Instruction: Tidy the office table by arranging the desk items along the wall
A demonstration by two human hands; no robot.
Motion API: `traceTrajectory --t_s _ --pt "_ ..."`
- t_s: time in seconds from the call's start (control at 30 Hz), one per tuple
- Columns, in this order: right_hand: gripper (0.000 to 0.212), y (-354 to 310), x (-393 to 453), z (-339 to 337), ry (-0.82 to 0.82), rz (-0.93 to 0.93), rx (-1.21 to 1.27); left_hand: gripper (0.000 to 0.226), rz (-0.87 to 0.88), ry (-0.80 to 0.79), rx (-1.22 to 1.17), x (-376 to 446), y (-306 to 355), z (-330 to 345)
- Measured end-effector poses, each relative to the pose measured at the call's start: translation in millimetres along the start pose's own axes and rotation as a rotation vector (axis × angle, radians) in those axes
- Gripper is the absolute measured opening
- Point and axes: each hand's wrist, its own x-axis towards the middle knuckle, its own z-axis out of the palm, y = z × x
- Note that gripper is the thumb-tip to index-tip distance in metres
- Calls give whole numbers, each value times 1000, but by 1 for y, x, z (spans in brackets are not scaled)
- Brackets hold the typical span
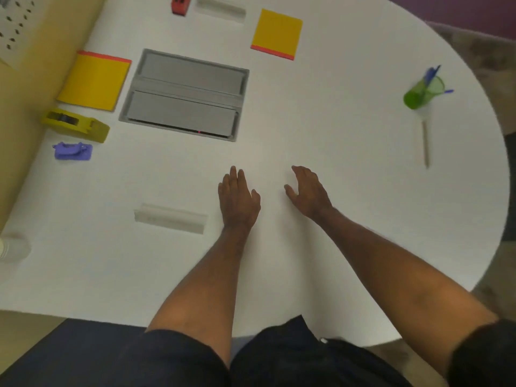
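Observation:
My left hand (238,198) and my right hand (308,191) hover flat over the middle of the white table (335,163), fingers straight, holding nothing. Along the beige wall (16,113) on the left lie a yellow notepad (95,81), a yellow tape dispenser (76,124) and a purple stapler (73,151). A second yellow notepad (277,34) lies at the far middle. A green pen cup (423,92) with blue pens stands at the right, a pencil (425,143) lying just in front of it. A red item (181,4) sits at the top edge.
A grey cable hatch (185,94) is set into the table centre-left. Two white rectangular blocks lie on the top, one near my left hand (171,218), one far (220,8). A white cup (12,247) stands at the left edge. The table's rounded edge curves on the right.

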Motion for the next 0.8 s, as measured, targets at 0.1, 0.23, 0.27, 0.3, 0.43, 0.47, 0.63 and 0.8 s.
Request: traceTrajectory --t_s 0.1,0.23,0.27,0.3,0.43,0.47,0.63,0.8 --pt "61 39 -59 -9 23 66 18 66 75 -38 43 -45 35 12" --pt "61 93 -132 -16 55 147 69 66 172 -77 115 -101 80 33" --pt "61 107 -150 -17 67 172 91 65 199 -81 133 -115 91 39" --pt "61 121 -168 -18 76 194 109 66 222 -85 149 -128 103 46" --pt "61 178 -236 -17 86 267 132 64 299 -118 219 -176 145 76" --pt "61 196 -255 -16 83 285 131 64 324 -126 243 -189 157 85" --pt "62 281 -344 -11 85 403 149 63 437 -177 312 -249 217 134" --pt "64 348 -423 -17 131 550 187 64 584 -258 383 -303 287 181"
